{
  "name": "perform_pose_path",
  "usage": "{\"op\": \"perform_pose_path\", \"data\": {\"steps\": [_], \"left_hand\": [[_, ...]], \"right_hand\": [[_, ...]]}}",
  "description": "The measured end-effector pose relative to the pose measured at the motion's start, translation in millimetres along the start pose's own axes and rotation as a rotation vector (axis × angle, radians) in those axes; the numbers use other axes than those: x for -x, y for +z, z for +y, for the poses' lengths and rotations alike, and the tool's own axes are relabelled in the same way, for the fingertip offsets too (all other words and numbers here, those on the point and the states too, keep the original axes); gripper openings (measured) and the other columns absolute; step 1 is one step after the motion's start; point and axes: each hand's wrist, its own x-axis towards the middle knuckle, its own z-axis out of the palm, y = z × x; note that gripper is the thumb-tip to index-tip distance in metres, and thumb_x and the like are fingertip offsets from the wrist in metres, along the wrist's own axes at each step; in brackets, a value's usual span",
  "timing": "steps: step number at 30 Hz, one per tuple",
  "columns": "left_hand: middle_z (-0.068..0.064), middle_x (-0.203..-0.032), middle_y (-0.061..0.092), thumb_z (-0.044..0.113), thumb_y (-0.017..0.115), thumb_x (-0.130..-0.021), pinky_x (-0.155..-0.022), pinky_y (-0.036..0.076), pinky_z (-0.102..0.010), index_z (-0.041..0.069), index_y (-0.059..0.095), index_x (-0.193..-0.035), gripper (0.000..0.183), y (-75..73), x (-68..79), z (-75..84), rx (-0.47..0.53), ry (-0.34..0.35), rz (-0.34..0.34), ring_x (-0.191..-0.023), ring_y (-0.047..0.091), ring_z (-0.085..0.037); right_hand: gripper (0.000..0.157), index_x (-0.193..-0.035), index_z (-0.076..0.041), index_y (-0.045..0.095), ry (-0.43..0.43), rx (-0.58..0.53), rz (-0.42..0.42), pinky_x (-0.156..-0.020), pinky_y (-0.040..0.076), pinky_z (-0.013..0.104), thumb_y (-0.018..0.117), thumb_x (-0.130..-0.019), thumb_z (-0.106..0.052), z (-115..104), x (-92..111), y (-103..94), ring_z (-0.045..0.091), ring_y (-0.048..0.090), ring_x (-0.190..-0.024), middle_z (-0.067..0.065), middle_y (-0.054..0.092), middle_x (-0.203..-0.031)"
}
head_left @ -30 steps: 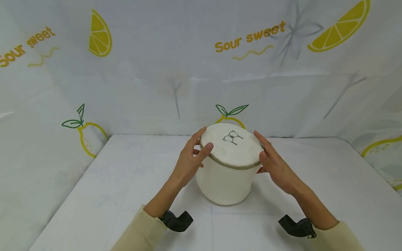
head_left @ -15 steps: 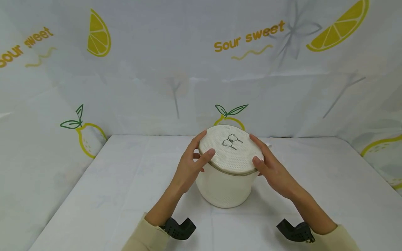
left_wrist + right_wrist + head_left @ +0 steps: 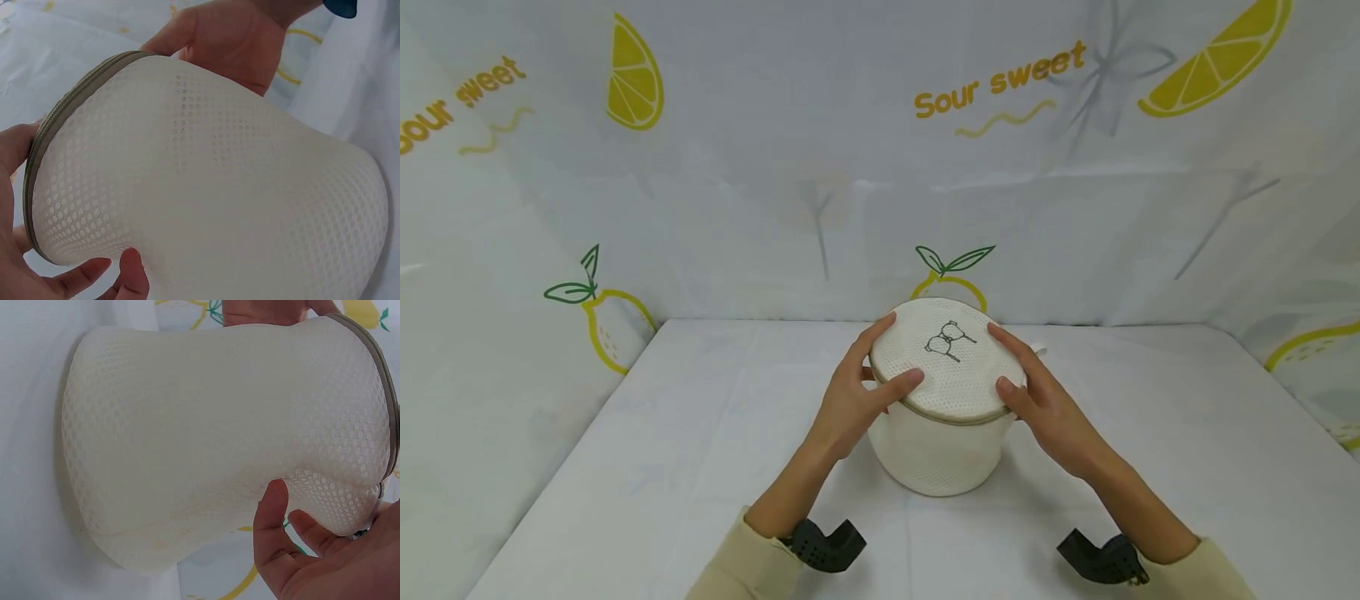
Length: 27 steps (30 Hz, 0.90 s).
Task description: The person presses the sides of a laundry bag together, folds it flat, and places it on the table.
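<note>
A cylindrical white mesh laundry bag (image 3: 936, 462) stands on the table in the middle of the head view. Its round top, marked with a dark line drawing (image 3: 950, 340), tilts toward me, and an olive-beige zipper (image 3: 37, 147) runs round the rim. My left hand (image 3: 850, 396) grips the rim from the left, thumb over the top and fingers against the mesh side. On the other side my right hand (image 3: 1060, 412) holds the rim the same way. In the right wrist view, that hand's fingertips (image 3: 275, 490) press into the soft side below the zipper.
The white-covered table (image 3: 700, 458) reaches back to a hanging white cloth (image 3: 737, 208) printed with lemons and lettering. A small white tab (image 3: 1039, 350) shows behind the right hand. Dark wrist devices (image 3: 827, 546) sit by both beige cuffs.
My right hand has come in onto the bag's rim, its thumb now on the top. The left thumb has slid slightly farther over, and the top leans more toward me.
</note>
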Motion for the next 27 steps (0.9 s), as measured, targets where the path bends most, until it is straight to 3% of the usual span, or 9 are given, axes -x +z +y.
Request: {"op": "perform_pose_path", "data": {"steps": [4, 7, 15, 24, 27], "left_hand": [[0.004, -0.144, 0.036, 0.03, 0.076, -0.08, -0.063, 0.05, -0.035, 0.036, 0.037, -0.146, 0.077, -2.2, -0.7, -2.7, 0.062, -0.008, -0.032, -0.093, 0.052, -0.026], [0.004, -0.146, 0.034, 0.026, 0.078, -0.079, -0.067, 0.052, -0.035, 0.035, 0.037, -0.146, 0.078, -3.5, -1.6, -4.6, 0.112, -0.011, -0.053, -0.101, 0.052, -0.027], [0.008, -0.151, 0.026, 0.021, 0.079, -0.078, -0.082, 0.052, -0.038, 0.033, 0.038, -0.145, 0.08, -3.4, -3.0, -8.0, 0.166, -0.024, -0.08, -0.117, 0.049, -0.028], [0.005, -0.15, 0.027, 0.018, 0.08, -0.077, -0.08, 0.053, -0.038, 0.03, 0.041, -0.144, 0.078, -1.8, -5.0, -12.1, 0.195, -0.043, -0.082, -0.112, 0.053, -0.028], [0.004, -0.15, 0.028, 0.019, 0.08, -0.077, -0.086, 0.05, -0.038, 0.028, 0.04, -0.145, 0.079, -1.5, -5.0, -13.2, 0.186, -0.029, -0.082, -0.115, 0.051, -0.026]], "right_hand": [[0.058, -0.153, -0.03, 0.02, 0.006, 0.033, 0.005, -0.09, 0.042, 0.021, 0.045, -0.102, -0.017, 0, 0, 1.3, 0.028, 0.017, -0.14, 0.0, 0.011, -0.157], [0.058, -0.153, -0.031, 0.02, 0.016, 0.043, 0.007, -0.091, 0.041, 0.021, 0.046, -0.102, -0.018, 1, 0, 2.7, 0.03, 0.015, -0.14, 0.0, 0.01, -0.157], [0.06, -0.153, -0.033, 0.018, 0.054, 0.0, -0.002, -0.067, 0.054, 0.038, 0.046, -0.101, -0.021, 5, 0, 8.3, 0.037, 0.044, -0.113, 0.004, 0.008, -0.157], [0.057, -0.153, -0.029, 0.021, 0.024, -0.059, 0.002, -0.066, 0.055, 0.039, 0.043, -0.102, -0.016, 9, 0, 11.5, 0.03, 0.053, -0.107, 0.004, 0.011, -0.156], [0.056, -0.152, -0.028, 0.022, 0.022, -0.078, 0.005, -0.067, 0.055, 0.04, 0.042, -0.102, -0.016, 11, 0, 12.0, 0.029, 0.054, -0.106, 0.004, 0.012, -0.156]]}}
